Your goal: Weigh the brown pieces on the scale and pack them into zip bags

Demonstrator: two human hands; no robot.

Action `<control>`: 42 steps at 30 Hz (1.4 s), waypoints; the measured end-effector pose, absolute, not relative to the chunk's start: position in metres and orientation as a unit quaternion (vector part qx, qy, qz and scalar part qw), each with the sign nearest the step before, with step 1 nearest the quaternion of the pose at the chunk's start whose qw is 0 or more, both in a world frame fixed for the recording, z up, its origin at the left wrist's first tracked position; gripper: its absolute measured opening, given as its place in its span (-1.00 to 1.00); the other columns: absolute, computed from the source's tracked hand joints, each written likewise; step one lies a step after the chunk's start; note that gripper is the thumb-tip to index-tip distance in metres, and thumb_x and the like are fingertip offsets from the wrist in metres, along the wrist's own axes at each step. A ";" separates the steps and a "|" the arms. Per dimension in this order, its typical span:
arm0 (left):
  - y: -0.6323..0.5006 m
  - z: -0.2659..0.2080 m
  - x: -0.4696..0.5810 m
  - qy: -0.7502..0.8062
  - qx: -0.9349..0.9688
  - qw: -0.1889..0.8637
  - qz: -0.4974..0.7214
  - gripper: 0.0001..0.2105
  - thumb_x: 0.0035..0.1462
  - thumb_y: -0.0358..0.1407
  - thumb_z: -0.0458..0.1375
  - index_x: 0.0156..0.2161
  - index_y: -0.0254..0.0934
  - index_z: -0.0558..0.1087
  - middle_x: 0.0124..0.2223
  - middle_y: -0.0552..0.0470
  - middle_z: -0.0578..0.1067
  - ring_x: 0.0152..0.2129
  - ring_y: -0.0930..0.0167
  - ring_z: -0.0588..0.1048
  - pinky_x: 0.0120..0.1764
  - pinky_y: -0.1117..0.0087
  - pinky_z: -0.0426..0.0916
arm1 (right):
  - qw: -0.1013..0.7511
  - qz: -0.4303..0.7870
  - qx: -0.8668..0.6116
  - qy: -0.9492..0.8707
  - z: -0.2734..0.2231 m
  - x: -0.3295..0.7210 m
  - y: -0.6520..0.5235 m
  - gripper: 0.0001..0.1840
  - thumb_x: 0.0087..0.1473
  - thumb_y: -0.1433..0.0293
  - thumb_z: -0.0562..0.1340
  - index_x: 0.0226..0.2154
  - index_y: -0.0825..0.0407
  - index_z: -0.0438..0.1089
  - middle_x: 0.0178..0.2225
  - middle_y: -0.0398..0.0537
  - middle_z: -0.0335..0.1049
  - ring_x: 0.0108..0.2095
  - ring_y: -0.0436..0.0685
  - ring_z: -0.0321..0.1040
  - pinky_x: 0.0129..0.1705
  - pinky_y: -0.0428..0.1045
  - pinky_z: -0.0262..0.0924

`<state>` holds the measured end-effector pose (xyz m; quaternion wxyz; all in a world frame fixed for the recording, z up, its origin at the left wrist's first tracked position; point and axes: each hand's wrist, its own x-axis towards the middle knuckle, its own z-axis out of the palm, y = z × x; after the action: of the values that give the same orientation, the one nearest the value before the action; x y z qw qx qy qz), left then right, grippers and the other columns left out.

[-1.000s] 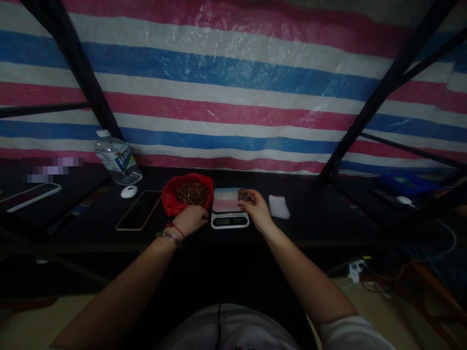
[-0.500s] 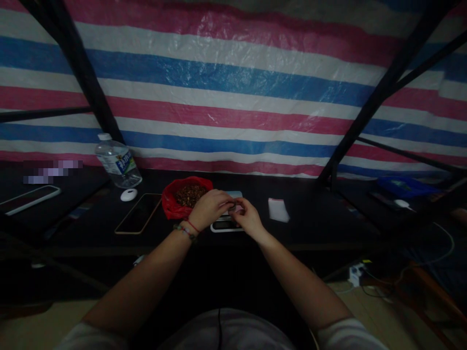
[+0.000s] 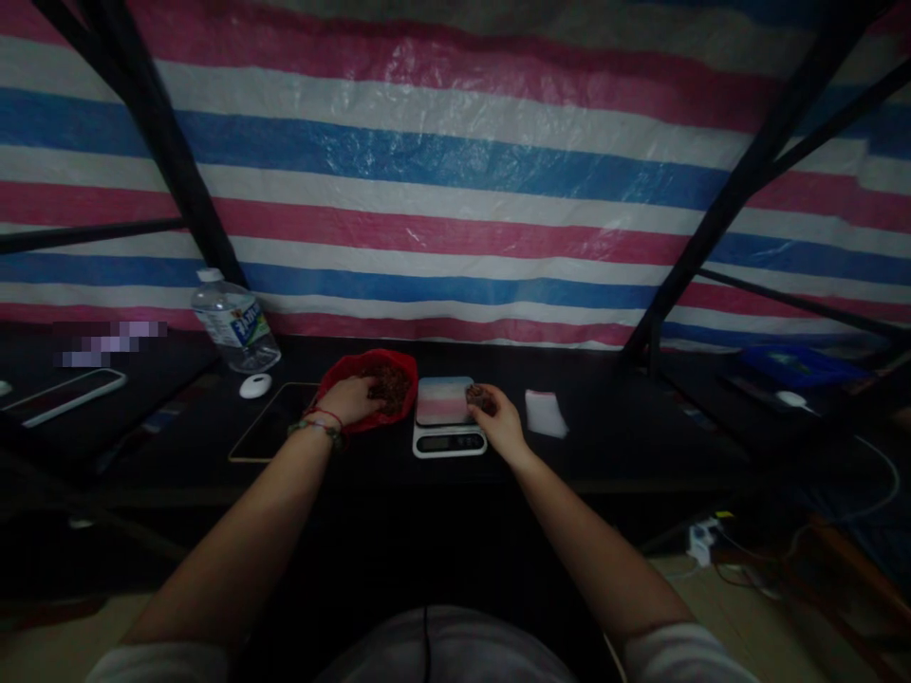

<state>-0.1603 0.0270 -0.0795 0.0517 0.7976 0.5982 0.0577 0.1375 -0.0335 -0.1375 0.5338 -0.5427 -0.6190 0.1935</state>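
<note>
My left hand (image 3: 354, 400) reaches into a red plastic bag (image 3: 403, 410), over the loose brown pieces (image 3: 394, 381) inside it. Its fingers stretch forward and the tips are partly lost among the pieces. Beaded and red bands circle that wrist. At the right edge of a white digital scale (image 3: 450, 444), my right hand (image 3: 499, 422) pinches a small bag of brown pieces (image 3: 478, 395); its wrapping is hard to make out in the dim light. The scale's shiny plate (image 3: 442, 403) shows between the two hands, and its display is too dark to read.
Small clear bags with a pink edge (image 3: 546, 415) lie right of the scale. Leftward are a phone (image 3: 267, 427), a white oval case (image 3: 254, 385) and a clear bottle (image 3: 238, 327). Black frame posts (image 3: 177, 171) flank the table before a striped sheet (image 3: 455, 171).
My left hand has left the right hand above the scale and moved left into the red bag. The right hand has shifted slightly right, keeping the small bag, which uncovers the scale.
</note>
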 end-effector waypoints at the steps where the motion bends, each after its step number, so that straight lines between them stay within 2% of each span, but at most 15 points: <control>1: 0.030 -0.083 -0.161 0.596 0.800 0.048 0.053 -0.47 -0.03 -0.06 0.12 0.04 -0.27 0.39 -0.02 -0.17 0.47 -0.12 0.20 0.45 -0.08 0.31 0.29 | 0.536 0.189 -0.545 -0.616 -0.142 0.140 -0.031 -0.56 -0.13 0.32 0.27 -0.10 -0.01 0.36 -0.22 -0.05 0.44 -0.26 0.11 0.35 -0.19 0.03 0.25; 4: 0.035 -0.085 -0.157 0.580 0.812 0.038 0.062 -0.48 -0.08 -0.13 0.18 0.02 -0.29 0.40 -0.03 -0.18 0.48 -0.11 0.20 0.44 -0.06 0.33 0.27 | 0.550 0.184 -0.546 -0.604 -0.150 0.145 -0.026 -0.56 -0.14 0.34 0.27 -0.11 -0.01 0.36 -0.19 -0.05 0.44 -0.20 0.13 0.36 -0.11 0.06 0.23; 12: 0.049 -0.071 -0.149 0.547 0.831 0.079 0.055 -0.74 -0.10 -0.32 0.13 -0.23 -0.22 0.51 -0.20 0.00 0.56 -0.25 0.34 0.50 -0.19 0.45 0.31 | 0.557 0.190 -0.545 -0.598 -0.152 0.143 -0.027 -0.57 -0.14 0.34 0.28 -0.12 0.01 0.36 -0.20 -0.03 0.44 -0.20 0.13 0.37 -0.10 0.05 0.24; 21: 0.050 -0.064 -0.158 0.562 0.822 0.039 0.088 -0.76 -0.08 -0.32 0.09 -0.26 -0.25 0.52 -0.25 -0.01 0.57 -0.31 0.36 0.50 -0.23 0.46 0.31 | 0.539 0.163 -0.547 -0.620 -0.146 0.138 -0.032 -0.57 -0.13 0.34 0.28 -0.11 -0.01 0.37 -0.20 -0.04 0.44 -0.20 0.13 0.35 -0.11 0.06 0.24; 26: 0.033 -0.045 -0.152 0.560 0.818 0.032 0.126 -0.78 -0.07 -0.28 0.11 -0.29 -0.24 0.52 -0.27 -0.01 0.56 -0.34 0.34 0.50 -0.25 0.44 0.31 | 0.521 0.142 -0.544 -0.642 -0.142 0.135 -0.035 -0.57 -0.14 0.35 0.29 -0.12 0.01 0.37 -0.18 -0.02 0.43 -0.17 0.15 0.34 -0.07 0.07 0.22; 34: -0.010 -0.015 -0.067 0.395 0.894 0.071 0.199 -0.82 0.00 -0.34 0.09 -0.30 -0.27 0.52 -0.31 0.02 0.54 -0.38 0.42 0.47 -0.30 0.48 0.30 | 0.488 0.120 -0.548 -0.668 -0.138 0.130 -0.039 -0.57 -0.15 0.35 0.31 -0.14 0.02 0.39 -0.21 -0.02 0.44 -0.18 0.16 0.32 -0.09 0.06 0.21; 42: 0.004 -0.030 -0.018 0.311 0.937 0.062 0.143 -0.84 0.02 -0.36 0.12 -0.31 -0.25 0.54 -0.32 0.01 0.54 -0.36 0.41 0.47 -0.30 0.48 0.28 | 0.477 0.120 -0.567 -0.661 -0.139 0.133 -0.036 -0.58 -0.15 0.32 0.32 -0.14 0.00 0.39 -0.25 -0.03 0.44 -0.17 0.18 0.32 -0.10 0.07 0.21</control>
<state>-0.0185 0.0039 -0.0304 0.0620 0.9375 0.3113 0.1429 0.1335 -0.0362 -0.1392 0.4771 -0.5670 -0.6607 0.1201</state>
